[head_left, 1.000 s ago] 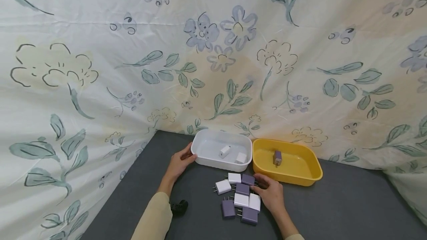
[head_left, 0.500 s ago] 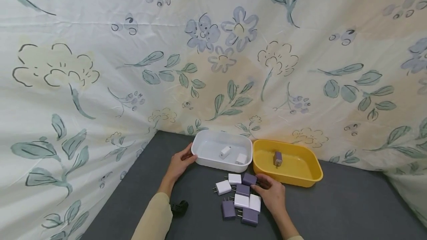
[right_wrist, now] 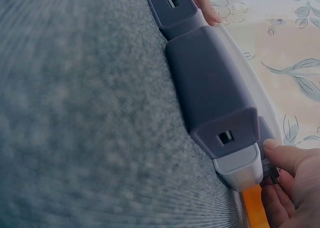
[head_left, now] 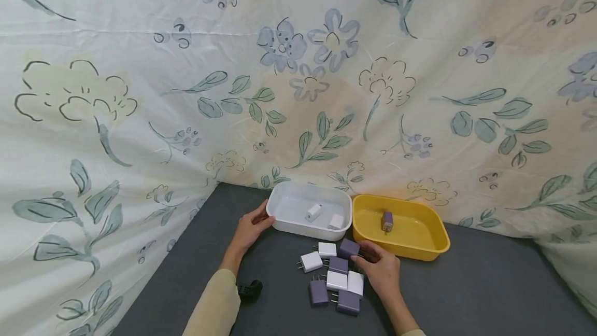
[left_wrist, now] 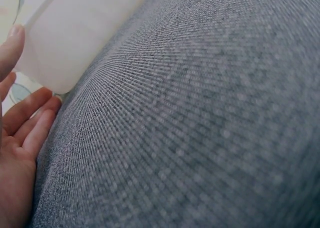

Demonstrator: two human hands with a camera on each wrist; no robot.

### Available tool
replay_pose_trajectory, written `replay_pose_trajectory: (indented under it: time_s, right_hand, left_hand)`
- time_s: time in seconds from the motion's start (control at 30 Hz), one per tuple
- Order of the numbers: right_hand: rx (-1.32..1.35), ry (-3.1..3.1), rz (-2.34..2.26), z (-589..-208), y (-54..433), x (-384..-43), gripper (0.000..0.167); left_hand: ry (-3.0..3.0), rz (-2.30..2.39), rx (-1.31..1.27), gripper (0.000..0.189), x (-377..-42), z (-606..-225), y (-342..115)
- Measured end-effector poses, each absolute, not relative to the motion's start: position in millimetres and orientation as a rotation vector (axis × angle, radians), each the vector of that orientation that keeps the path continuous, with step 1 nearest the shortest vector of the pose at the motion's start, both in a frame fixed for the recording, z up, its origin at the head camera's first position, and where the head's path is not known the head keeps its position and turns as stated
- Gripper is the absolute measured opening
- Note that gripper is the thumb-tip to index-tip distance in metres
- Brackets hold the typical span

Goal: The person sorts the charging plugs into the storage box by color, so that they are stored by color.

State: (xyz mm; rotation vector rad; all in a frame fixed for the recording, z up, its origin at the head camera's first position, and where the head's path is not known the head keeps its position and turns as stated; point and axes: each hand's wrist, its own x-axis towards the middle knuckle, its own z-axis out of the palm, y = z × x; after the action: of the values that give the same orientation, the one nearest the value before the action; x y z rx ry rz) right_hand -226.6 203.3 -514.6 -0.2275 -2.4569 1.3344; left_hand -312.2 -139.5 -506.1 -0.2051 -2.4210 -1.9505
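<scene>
In the head view my left hand (head_left: 249,229) rests on the left end of a white bin (head_left: 303,229), thumb at the front corner and fingers along its side. The left wrist view shows those fingers loosely straight. My right hand (head_left: 382,273) pinches a purple USB wall charger (head_left: 349,248) at the far end of a cluster, its prongs pointing toward the hand. Around it lie other purple chargers (head_left: 319,292) and white chargers (head_left: 310,262), close together on the dark cloth. In the right wrist view the thumb (right_wrist: 285,155) presses the held charger, partly hidden behind nearer ones.
Inside the white bin lie two white chargers (head_left: 314,212). A yellow bin (head_left: 434,253) stands against its right side, with one purple charger (head_left: 387,221) inside. A black object (head_left: 250,291) lies beside the left forearm. A floral curtain (head_left: 298,92) hangs behind.
The pinched purple charger has shifted slightly right and away from the white charger beside it, along with my right hand. The left hand stays on the white bin.
</scene>
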Motion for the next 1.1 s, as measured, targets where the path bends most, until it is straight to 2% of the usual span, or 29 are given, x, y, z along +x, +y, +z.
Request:
replay_pose_trajectory:
  time_s: [0.2,0.7,0.97,1.1]
  right_hand:
    - [-0.236,-2.445,1.346,-511,204,-226,0.043]
    - [-0.198,-2.394,1.353,-503,204,-222,0.042]
    - [-0.199,-2.395,1.387,-496,204,-223,0.045]
    - [-0.183,-2.371,1.417,-491,204,-225,0.046]
  left_hand:
    - [-2.419,-1.891,-0.19,0.073,-322,-522,-139]
    - [-2.414,-1.863,-0.19,0.071,-323,-524,-139]
    - [-2.447,-1.938,-0.223,0.066,-303,-490,-139]
    - [-2.464,-1.92,-0.228,0.065,-300,-488,-139]
